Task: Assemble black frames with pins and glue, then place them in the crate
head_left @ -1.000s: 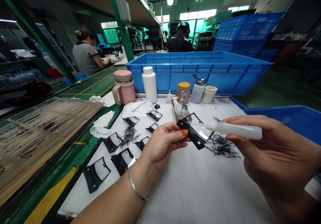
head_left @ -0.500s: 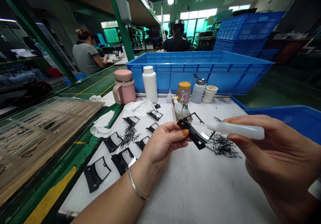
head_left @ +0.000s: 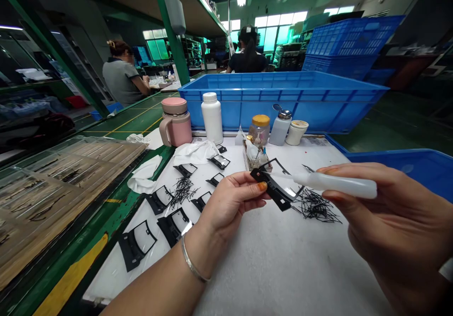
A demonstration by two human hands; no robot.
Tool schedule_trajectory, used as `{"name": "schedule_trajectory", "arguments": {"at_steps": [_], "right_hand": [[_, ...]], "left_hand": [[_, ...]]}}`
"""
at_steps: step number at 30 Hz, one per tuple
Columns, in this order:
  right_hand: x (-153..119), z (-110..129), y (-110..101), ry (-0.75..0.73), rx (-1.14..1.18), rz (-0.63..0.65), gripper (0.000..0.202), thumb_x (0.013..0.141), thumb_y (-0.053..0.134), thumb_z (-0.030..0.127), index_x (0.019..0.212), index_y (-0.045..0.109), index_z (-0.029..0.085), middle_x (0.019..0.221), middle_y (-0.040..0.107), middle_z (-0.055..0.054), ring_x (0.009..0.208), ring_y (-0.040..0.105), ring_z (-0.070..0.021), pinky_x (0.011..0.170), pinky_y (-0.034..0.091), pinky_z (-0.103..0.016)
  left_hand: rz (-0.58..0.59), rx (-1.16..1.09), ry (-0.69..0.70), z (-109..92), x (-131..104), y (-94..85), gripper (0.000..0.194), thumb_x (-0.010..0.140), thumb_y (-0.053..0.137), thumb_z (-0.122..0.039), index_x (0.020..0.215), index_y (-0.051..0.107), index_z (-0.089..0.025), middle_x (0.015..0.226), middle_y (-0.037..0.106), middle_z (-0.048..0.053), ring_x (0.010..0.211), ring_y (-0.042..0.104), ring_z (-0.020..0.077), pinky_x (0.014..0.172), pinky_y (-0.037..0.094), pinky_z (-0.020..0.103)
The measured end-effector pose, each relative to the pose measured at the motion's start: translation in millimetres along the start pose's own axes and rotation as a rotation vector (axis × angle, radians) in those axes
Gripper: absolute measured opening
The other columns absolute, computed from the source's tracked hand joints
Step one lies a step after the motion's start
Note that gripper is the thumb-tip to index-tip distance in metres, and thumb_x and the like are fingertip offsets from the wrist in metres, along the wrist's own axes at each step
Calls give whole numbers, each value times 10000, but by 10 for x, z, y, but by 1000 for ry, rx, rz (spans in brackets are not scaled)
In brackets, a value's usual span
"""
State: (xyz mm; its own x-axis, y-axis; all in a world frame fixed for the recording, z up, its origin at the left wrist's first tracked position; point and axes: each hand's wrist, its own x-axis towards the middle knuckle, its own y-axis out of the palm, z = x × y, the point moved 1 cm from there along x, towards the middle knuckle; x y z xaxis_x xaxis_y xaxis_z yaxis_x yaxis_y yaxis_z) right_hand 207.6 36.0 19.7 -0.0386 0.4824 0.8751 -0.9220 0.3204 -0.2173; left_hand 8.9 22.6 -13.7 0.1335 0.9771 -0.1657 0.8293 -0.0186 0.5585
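Note:
Over the white tabletop (head_left: 283, 259), my left hand (head_left: 233, 198) pinches a black plastic frame part (head_left: 278, 195) with a rectangular opening, held tilted. My right hand (head_left: 375, 212) grips a white squeeze bottle (head_left: 339, 185) with a thin clear nozzle. The nozzle lies over the frame part near its upper left end; whether it touches cannot be made out. A slim pointed metal tip (head_left: 307, 168) sticks out beside the right fingers. Below the bottle is a pile of thin black strips (head_left: 314, 206). Several similar black frames (head_left: 138, 245) lie left of my left wrist.
Another strip pile (head_left: 183, 189) lies among the frames. Behind stand a pink mug (head_left: 177, 125), a white bottle (head_left: 212, 120), a yellow-lidded jar (head_left: 260, 127), a pump bottle (head_left: 281, 128) and a blue crate (head_left: 283, 103). A divided tray (head_left: 71, 174) is at left. Two people sit farther back.
The squeeze bottle and my right hand have shifted very slightly to the right. My left hand and the frame part are almost unmoved.

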Motion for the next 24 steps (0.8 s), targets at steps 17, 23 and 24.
{"name": "schedule_trajectory", "arguments": {"at_steps": [17,23,24], "right_hand": [[-2,3,-2,13,-37,13,277,682,812,175,935,734,253,872,733,-9,757,674,-204,577,504,-336],[14,49,6,13,27,4,238,700,789,181,913,727,265,857,728,5,734,660,-186,617,507,-311],[14,58,1,24,45,1,222,698,785,183,897,727,264,852,726,2,733,658,-194,633,509,-320]], "left_hand": [[-7,23,-4,-12,-11,15,202,692,795,-186,824,666,-105,774,658,31,692,633,100,667,506,206],[-21,9,-1,-21,-18,17,196,686,800,-178,815,669,-110,810,672,37,693,639,101,662,506,201],[-25,12,0,-23,-18,13,193,691,797,-181,817,670,-108,823,675,42,702,641,103,665,506,200]]}}
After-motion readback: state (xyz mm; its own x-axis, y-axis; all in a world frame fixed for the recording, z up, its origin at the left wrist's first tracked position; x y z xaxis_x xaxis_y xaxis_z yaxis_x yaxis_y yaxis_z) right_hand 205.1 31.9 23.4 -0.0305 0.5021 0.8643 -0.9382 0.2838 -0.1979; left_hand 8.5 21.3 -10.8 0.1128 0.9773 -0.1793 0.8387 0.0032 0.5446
